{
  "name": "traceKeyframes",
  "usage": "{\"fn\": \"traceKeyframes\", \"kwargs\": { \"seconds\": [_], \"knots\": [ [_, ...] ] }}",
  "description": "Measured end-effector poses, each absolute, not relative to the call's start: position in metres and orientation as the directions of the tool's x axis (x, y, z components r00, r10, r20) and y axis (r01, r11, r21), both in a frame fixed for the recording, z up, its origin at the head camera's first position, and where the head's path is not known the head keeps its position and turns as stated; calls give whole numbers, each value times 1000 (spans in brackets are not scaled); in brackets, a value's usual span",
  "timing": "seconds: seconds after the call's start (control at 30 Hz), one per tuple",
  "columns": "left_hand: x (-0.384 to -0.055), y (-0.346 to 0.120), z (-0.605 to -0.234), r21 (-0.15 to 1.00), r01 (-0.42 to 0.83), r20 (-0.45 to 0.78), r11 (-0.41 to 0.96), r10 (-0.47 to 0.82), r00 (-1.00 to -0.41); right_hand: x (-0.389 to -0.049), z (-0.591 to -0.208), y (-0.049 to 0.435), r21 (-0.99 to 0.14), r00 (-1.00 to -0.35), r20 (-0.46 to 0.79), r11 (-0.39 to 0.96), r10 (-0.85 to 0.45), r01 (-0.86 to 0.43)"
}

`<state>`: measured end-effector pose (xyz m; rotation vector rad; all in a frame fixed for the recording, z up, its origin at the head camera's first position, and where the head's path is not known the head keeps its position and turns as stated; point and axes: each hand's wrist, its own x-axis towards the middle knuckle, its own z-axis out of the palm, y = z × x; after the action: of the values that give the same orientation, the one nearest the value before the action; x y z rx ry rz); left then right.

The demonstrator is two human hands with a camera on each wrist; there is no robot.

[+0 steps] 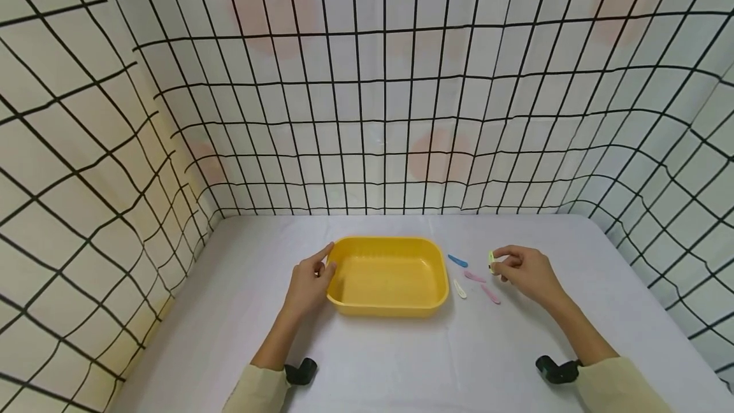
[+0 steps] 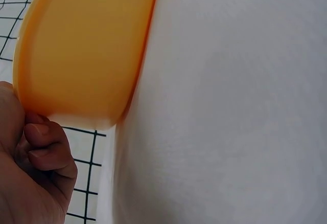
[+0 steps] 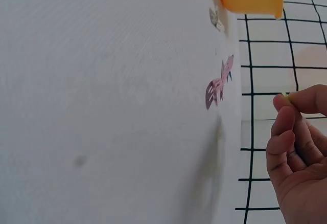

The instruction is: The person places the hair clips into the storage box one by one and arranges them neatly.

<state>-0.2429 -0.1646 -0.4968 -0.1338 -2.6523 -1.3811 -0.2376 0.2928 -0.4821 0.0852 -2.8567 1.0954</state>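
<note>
A yellow plastic basin (image 1: 385,312) stands on the white-covered table, and my left hand (image 1: 308,282) grips its left end at the rim. In the left wrist view, curled fingers (image 2: 48,144) lie under the basin's edge. To the right of the basin, my right hand (image 1: 529,271) pinches a small yellow-green hair clip (image 1: 491,261) between thumb and fingertips, above the table. Most of that clip is hidden in the right wrist view. Between basin and right hand lie a blue hair clip (image 1: 457,261), a pink one (image 1: 474,276), another pink one (image 1: 490,294) and a whitish one (image 1: 460,289).
A black wire grid (image 1: 384,120) backed by pale cloth rises behind the table and along both sides. White cloth (image 1: 395,362) covers the tabletop. Dark wrist cameras (image 1: 557,369) are strapped at both sleeves.
</note>
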Motion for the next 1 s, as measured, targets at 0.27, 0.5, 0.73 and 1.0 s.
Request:
{"fn": "traceKeyframes", "kwargs": {
  "seconds": [0.27,0.5,0.73,1.0],
  "knots": [
    [-243,-165,-495,810,147,173,567,9,-985,-240,-472,281,-759,-996,84,645,-40,-90],
    [-243,-164,-494,808,141,169,572,4,-986,-241,-456,259,-816,-995,64,570,-72,-94],
    [-243,-163,-493,815,157,180,558,13,-984,-245,-448,235,-856,-992,51,506,-119,-105],
    [-242,-162,-494,811,150,180,566,3,-984,-253,-447,197,-902,-983,-17,427,-183,-64]
  ]
}}
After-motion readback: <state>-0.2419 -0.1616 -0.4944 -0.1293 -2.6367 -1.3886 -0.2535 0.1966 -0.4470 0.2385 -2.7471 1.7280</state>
